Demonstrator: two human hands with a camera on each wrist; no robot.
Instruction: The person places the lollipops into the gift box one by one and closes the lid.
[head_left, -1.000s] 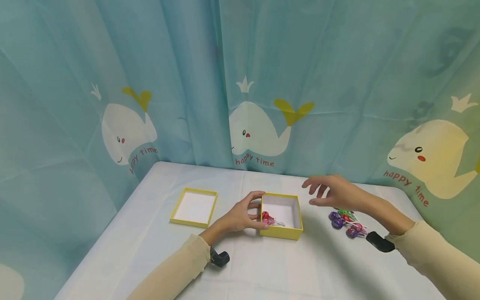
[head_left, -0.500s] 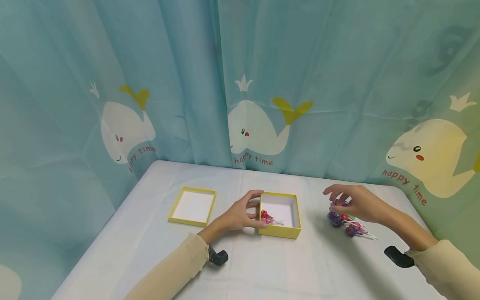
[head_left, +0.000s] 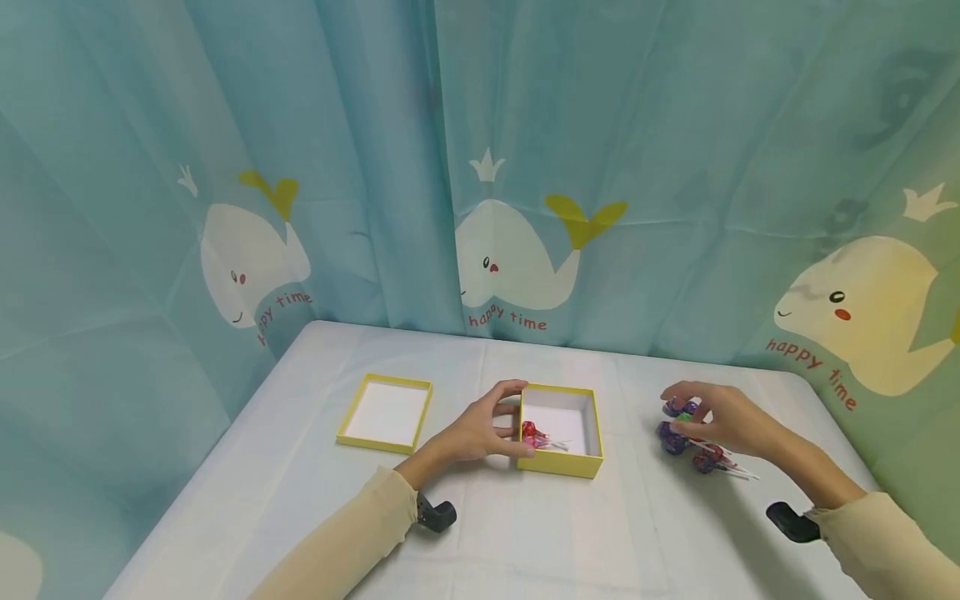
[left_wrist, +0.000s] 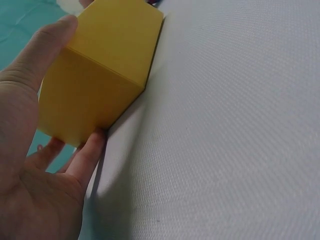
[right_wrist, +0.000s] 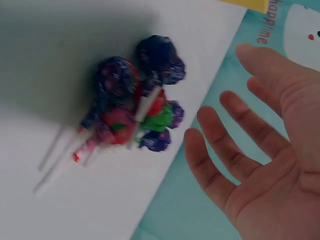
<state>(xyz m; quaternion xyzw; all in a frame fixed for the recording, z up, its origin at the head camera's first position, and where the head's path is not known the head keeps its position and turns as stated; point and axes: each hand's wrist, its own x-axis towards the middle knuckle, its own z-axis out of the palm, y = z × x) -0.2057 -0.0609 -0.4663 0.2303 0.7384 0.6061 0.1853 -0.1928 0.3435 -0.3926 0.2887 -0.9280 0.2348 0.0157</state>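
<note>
white counter; on it an open yellow box, gripped by the left hand. at the box's nine o'clock, a yellow-rimmed lid; at three, the right hand — fingers loosely spread — over piled lollipops. inside the box, towards nine, reddish lollipops.

Box set on the bench, between a lid laid at left and a heap of lollipops piled at right, more lollipops placed inside the box near its left wall, sticks pointed right, a curtain hung behind the bench.
</note>
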